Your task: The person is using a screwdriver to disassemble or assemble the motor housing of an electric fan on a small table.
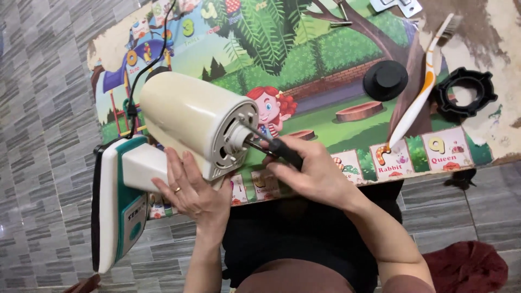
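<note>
A cream fan motor housing (pixel 187 116) lies on its side on a low table with a colourful cartoon top (pixel 336 81), its round vented end facing me. The green and white fan base (pixel 116 206) hangs off the table's near left edge. My left hand (pixel 192 190) holds the housing from below, near the neck that joins it to the base. My right hand (pixel 312 173) grips a black-handled screwdriver (pixel 277 147), whose metal tip touches the hub at the housing's round end.
On the table's right part lie a white and orange toothbrush (pixel 420 92), a black round cap (pixel 385 80) and a black ring nut (pixel 465 94). Metal parts (pixel 399 6) rest at the far edge. A black cord (pixel 146 59) runs behind the housing. A dark red cloth (pixel 467 266) lies on the tiled floor.
</note>
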